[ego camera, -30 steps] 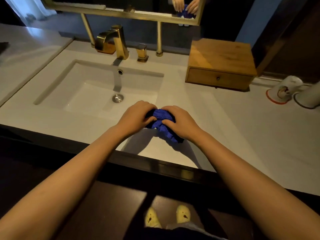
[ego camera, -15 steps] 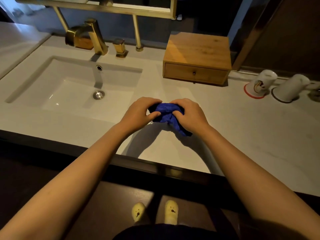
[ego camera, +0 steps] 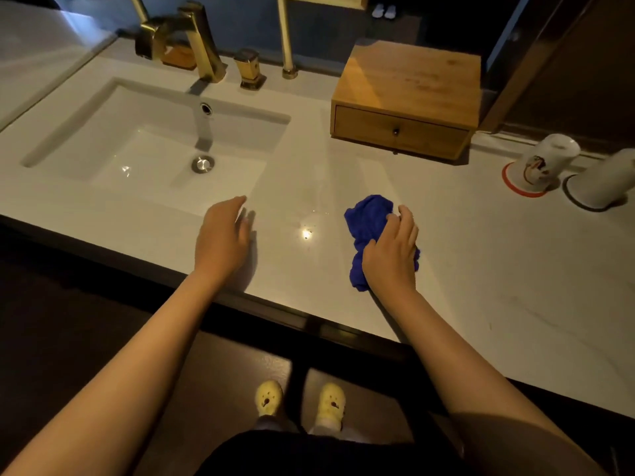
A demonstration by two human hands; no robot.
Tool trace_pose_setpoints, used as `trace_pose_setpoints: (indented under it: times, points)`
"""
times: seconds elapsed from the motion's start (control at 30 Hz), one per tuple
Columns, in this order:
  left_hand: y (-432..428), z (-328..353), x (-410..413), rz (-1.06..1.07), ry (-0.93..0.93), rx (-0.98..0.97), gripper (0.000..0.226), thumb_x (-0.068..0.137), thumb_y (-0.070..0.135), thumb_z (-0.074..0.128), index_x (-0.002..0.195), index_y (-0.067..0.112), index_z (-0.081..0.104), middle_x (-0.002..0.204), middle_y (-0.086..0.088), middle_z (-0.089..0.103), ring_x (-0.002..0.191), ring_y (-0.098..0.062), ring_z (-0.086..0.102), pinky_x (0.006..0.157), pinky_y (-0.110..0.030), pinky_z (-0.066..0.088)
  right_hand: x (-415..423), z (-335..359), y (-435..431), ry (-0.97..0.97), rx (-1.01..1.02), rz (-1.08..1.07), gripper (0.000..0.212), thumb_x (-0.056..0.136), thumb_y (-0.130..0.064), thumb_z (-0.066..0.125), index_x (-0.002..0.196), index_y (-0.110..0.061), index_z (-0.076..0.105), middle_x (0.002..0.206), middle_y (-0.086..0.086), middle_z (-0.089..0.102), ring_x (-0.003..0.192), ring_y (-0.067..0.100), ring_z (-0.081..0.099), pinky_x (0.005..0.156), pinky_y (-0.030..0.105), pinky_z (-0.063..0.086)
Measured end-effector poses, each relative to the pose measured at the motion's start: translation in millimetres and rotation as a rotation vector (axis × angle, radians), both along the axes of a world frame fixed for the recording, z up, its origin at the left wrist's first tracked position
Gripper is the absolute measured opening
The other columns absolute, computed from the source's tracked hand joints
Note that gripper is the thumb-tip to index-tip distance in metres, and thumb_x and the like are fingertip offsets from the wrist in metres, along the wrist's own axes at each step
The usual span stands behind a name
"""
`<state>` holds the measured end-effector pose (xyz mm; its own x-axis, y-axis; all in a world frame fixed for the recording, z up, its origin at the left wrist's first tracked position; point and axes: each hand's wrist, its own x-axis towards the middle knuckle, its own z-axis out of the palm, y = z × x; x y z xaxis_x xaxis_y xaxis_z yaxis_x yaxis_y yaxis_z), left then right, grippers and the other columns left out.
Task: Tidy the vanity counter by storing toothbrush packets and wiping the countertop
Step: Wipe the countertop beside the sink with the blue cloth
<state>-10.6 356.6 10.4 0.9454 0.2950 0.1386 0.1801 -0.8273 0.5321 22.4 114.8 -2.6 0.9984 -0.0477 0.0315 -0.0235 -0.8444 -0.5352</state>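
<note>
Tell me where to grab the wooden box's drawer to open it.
Pinch the small dark knob at the centre of the drawer front, coming from the counter's near edge: the front faces the person and nothing else sticks out from it.

The left hand [ego camera: 223, 237] has let go of the cloth [ego camera: 369, 221] and moved aside, open over the table [ego camera: 481, 269]. The right hand [ego camera: 391, 252] alone now presses the cloth, shifted rightward.

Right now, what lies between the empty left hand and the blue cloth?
Only bare countertop with a light glare, seen from the head camera, between the left hand and the blue cloth.
</note>
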Motion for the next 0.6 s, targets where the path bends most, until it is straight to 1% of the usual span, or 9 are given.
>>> trace_pose_setpoints:
  times: [0.07, 0.1, 0.17, 0.2, 0.27, 0.33, 0.37, 0.43, 0.6]
  points:
    - [13.4, -8.0, -6.3, 0.054, 0.03, 0.065, 0.042, 0.093, 0.014, 0.047, 0.134, 0.004, 0.044, 0.133, -0.017, 0.053, 0.126, -0.033, 0.045, 0.106, -0.041, 0.034, 0.6, -5.0, 1.8, 0.05, 0.053, 0.057, 0.064, 0.087, 0.0, 0.055, 0.143, -0.007, 0.024, 0.159, 0.006, 0.006, 0.144, 0.023, 0.016, 0.116, 0.038, 0.027]
    - [19.2, -10.9, -7.8, 0.071, 0.038, 0.103, 0.041, 0.093, 0.011, 0.047, 0.133, 0.003, 0.044, 0.13, -0.019, 0.053, 0.123, -0.035, 0.046, 0.106, -0.044, 0.035, 1.3, -6.7, 3.2, 0.043, 0.052, 0.071, 0.071, 0.087, 0.001, 0.056, 0.146, -0.009, 0.018, 0.16, 0.005, 0.0, 0.146, 0.023, 0.012, 0.116, 0.038, 0.026]
    - [30.5, -15.9, -8.6, 0.098, 0.07, 0.186, 0.039, 0.093, 0.008, 0.044, 0.131, 0.002, 0.045, 0.126, -0.02, 0.055, 0.119, -0.037, 0.048, 0.106, -0.05, 0.035, 2.6, -8.4, 6.9, -0.006, -0.008, 0.071, 0.081, 0.086, 0.001, 0.056, 0.149, -0.011, 0.007, 0.16, 0.007, -0.004, 0.147, 0.026, 0.008, 0.117, 0.041, 0.025]
    - [35.6, -18.0, -8.8, 0.111, 0.106, 0.23, 0.039, 0.093, 0.009, 0.042, 0.132, 0.002, 0.044, 0.129, -0.02, 0.053, 0.122, -0.037, 0.046, 0.108, -0.053, 0.032, 3.1, -8.5, 8.7, -0.034, -0.049, 0.067, 0.083, 0.086, 0.001, 0.054, 0.15, -0.012, 0.003, 0.16, 0.009, -0.005, 0.147, 0.028, 0.006, 0.118, 0.042, 0.023]
    - [43.5, -22.5, -10.2, 0.141, 0.2, 0.294, 0.043, 0.095, 0.015, 0.038, 0.137, 0.005, 0.039, 0.142, -0.019, 0.043, 0.135, -0.036, 0.034, 0.113, -0.056, 0.022, 4.8, -10.1, 11.5, -0.048, -0.124, 0.109, 0.079, 0.089, -0.001, 0.05, 0.15, -0.016, 0.003, 0.16, 0.012, -0.004, 0.147, 0.031, 0.001, 0.118, 0.042, 0.009]
    - [47.2, -27.6, -11.7, 0.147, 0.26, 0.32, 0.047, 0.097, 0.02, 0.033, 0.142, 0.007, 0.033, 0.151, -0.018, 0.032, 0.141, -0.034, 0.024, 0.114, -0.055, 0.016, 8.4, -14.9, 12.6, -0.04, -0.205, 0.224, 0.063, 0.095, -0.012, 0.043, 0.15, -0.017, 0.012, 0.16, 0.011, 0.002, 0.147, 0.029, 0.001, 0.118, 0.041, 0.001]
    - [47.6, -29.7, -11.8, 0.147, 0.272, 0.328, 0.048, 0.097, 0.021, 0.03, 0.144, 0.007, 0.03, 0.153, -0.018, 0.028, 0.143, -0.034, 0.02, 0.115, -0.054, 0.015, 11.5, -17.8, 12.8, -0.053, -0.232, 0.263, 0.056, 0.097, -0.021, 0.039, 0.149, -0.016, 0.018, 0.16, 0.011, 0.006, 0.147, 0.029, 0.003, 0.118, 0.041, 0.002]
    - [46.7, -31.2, -10.8, 0.155, 0.289, 0.333, 0.05, 0.098, 0.025, 0.025, 0.146, 0.008, 0.025, 0.156, -0.017, 0.022, 0.145, -0.032, 0.015, 0.116, -0.051, 0.013, 21.3, -23.4, 13.8, -0.051, -0.267, 0.25, 0.057, 0.098, -0.036, 0.034, 0.148, -0.012, 0.023, 0.159, 0.012, 0.01, 0.147, 0.03, 0.005, 0.118, 0.042, 0.004]
    - [46.3, -33.7, -10.3, 0.17, 0.335, 0.36, 0.057, 0.099, 0.037, 0.021, 0.147, 0.006, 0.021, 0.157, -0.017, 0.016, 0.146, -0.03, 0.01, 0.118, -0.049, 0.01, 53.7, -26.1, 26.7, 0.023, -0.348, 0.031, 0.067, 0.097, -0.045, 0.032, 0.149, -0.007, 0.013, 0.159, 0.017, 0.006, 0.146, 0.035, 0.004, 0.118, 0.049, 0.006]
